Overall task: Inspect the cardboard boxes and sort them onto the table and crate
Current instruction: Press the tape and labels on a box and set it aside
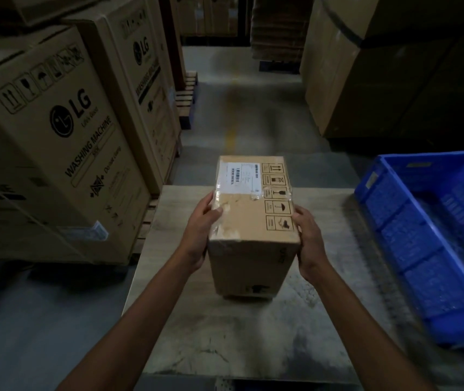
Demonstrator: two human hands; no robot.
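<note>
left hand and right hand fingers grasping cardboard box by its side edges, over mid desk, crate along desk's right edge

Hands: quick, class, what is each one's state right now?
Left hand: holding the cardboard box by its left side.
Right hand: holding the same box by its right side.

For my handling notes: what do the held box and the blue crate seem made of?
The box: brown matte cardboard, with shiny clear tape across its top. The blue crate: probably moulded plastic, judging by its uniform colour and ribbed walls.
</note>
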